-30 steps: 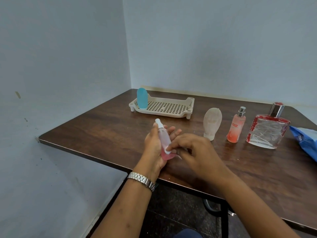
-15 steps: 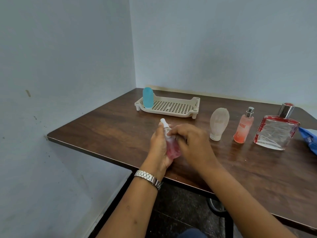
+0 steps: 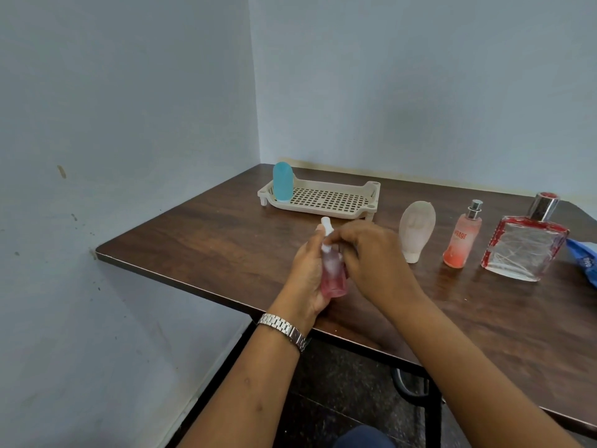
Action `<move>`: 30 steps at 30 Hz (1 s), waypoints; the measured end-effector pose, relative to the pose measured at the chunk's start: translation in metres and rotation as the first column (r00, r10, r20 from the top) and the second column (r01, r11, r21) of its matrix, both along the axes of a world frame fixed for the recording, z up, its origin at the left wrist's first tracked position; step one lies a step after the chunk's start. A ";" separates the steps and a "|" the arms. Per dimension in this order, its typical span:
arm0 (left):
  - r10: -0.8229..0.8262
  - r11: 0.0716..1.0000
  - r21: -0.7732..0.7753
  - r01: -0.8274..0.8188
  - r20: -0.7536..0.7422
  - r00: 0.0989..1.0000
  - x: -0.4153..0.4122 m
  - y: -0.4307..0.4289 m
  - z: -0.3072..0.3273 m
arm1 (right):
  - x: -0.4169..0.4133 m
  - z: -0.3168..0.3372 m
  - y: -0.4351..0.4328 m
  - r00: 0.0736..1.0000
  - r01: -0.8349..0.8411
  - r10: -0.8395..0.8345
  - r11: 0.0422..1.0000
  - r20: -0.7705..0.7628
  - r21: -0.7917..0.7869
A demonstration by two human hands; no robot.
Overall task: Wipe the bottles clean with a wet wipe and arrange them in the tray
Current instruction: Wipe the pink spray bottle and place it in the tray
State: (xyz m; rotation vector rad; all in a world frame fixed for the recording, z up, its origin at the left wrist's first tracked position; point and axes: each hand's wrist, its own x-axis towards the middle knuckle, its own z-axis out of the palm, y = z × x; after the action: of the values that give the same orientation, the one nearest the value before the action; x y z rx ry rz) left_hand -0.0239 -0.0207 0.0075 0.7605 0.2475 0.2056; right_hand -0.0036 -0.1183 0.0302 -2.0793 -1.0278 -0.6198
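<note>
Pink spray bottle stands nearly upright in the person's left hand, above the near edge of the dark wooden table. The left fingers wrap around the bottle's back, with its white nozzle poking out above them. The right hand comes in from the other side, its fingers curled and clasped on the bottle's neck. A whitish patch there may be the wet wipe, but the view is too blurred to be sure. A metal watch sits on the left wrist.

Farther back, the cream perforated tray holds a blue bottle standing in its left end. To the right of the tray stand a frosted white bottle, an orange-pink perfume spray and a large clear bottle with red edges in a row. A blue packet lies at the right edge.
</note>
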 end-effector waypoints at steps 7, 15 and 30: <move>0.059 0.990 0.129 -0.062 0.021 0.998 0.000 -0.004 -0.001 | 0.003 0.014 0.006 0.998 0.051 -0.056 0.994 -0.043 -0.096; 0.125 0.987 0.111 -0.120 -0.042 0.991 0.003 -0.003 -0.001 | -0.023 -0.016 -0.009 0.998 -0.019 0.023 0.998 0.057 -0.068; 0.103 0.992 -0.060 -0.108 -0.083 0.991 0.015 0.007 -0.006 | -0.013 -0.018 -0.018 0.993 -0.105 0.105 0.994 -0.055 0.005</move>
State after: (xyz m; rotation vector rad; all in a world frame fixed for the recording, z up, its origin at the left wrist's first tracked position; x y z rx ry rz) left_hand -0.0093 -0.0141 0.0016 0.6933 0.3694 0.2661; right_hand -0.0165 -0.1365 0.0125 -2.0145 -1.0967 -0.5079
